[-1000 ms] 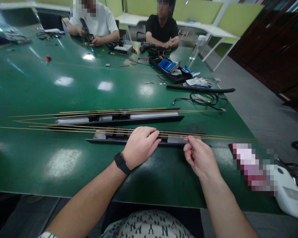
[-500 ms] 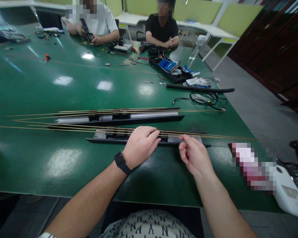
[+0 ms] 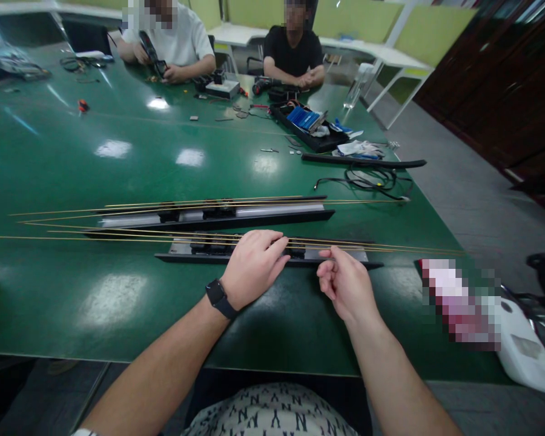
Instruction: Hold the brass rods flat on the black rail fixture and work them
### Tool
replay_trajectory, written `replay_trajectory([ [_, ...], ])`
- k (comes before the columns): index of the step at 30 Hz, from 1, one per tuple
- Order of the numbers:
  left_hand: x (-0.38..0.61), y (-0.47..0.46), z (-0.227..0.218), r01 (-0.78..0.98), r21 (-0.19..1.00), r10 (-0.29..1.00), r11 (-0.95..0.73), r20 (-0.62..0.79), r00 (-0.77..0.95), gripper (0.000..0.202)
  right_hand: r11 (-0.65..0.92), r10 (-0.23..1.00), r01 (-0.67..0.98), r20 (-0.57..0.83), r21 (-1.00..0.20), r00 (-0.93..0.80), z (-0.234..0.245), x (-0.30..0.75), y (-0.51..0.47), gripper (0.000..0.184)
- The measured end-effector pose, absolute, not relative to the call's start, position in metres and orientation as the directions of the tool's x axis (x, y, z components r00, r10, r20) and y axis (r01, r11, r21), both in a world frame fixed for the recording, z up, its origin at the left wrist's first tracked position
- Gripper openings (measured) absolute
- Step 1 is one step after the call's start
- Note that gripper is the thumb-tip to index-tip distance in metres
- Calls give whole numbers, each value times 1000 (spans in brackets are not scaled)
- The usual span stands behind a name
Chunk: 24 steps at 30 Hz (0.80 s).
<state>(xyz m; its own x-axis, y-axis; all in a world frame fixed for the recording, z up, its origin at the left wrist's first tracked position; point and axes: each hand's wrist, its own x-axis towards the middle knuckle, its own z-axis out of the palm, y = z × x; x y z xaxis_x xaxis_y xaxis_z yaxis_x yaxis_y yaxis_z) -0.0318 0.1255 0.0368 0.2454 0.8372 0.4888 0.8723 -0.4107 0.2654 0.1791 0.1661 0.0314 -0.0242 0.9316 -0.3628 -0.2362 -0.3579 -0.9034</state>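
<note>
My left hand (image 3: 254, 261), a black watch on its wrist, lies over the middle of the nearer black-edged rail (image 3: 191, 259), fingers bent down together. What is under its fingertips is hidden. Long thin brass-coloured rods (image 3: 118, 239) run across this rail and pass beneath that hand. To the right, my right hand (image 3: 345, 275) hovers by the rail's right part with its index finger stretched toward the rods and other fingers loosely curled; I see nothing held. Black blocks (image 3: 296, 248) sit inside the rail. Just behind lies a similar rail (image 3: 272, 219) with more rods over it.
Behind the rails are a black cable (image 3: 372, 181), a black strip (image 3: 363, 161), gloves (image 3: 358, 149) and a black tray (image 3: 329, 145). A white device (image 3: 524, 345) lies at the right edge. Two people (image 3: 172, 42) sit across the green table (image 3: 131, 315).
My right hand has shifted slightly left along the rods, its fingers loosening a little. The left hand stays in place on the rail. The whole view has shifted slightly.
</note>
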Motion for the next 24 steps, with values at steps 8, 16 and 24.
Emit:
replay_trajectory([
  [8,-33,124,38,890,265,852,-371,479,212,36,-328,943,-256,-332,-909,-29,27,180,167,30],
  [16,-33,123,41,902,253,867,-350,453,209,36,-377,926,-235,-361,-896,-108,30,175,166,38],
  [24,-33,122,41,902,254,869,-350,447,212,37,-368,930,-248,-356,-896,-95,30,177,166,36],
])
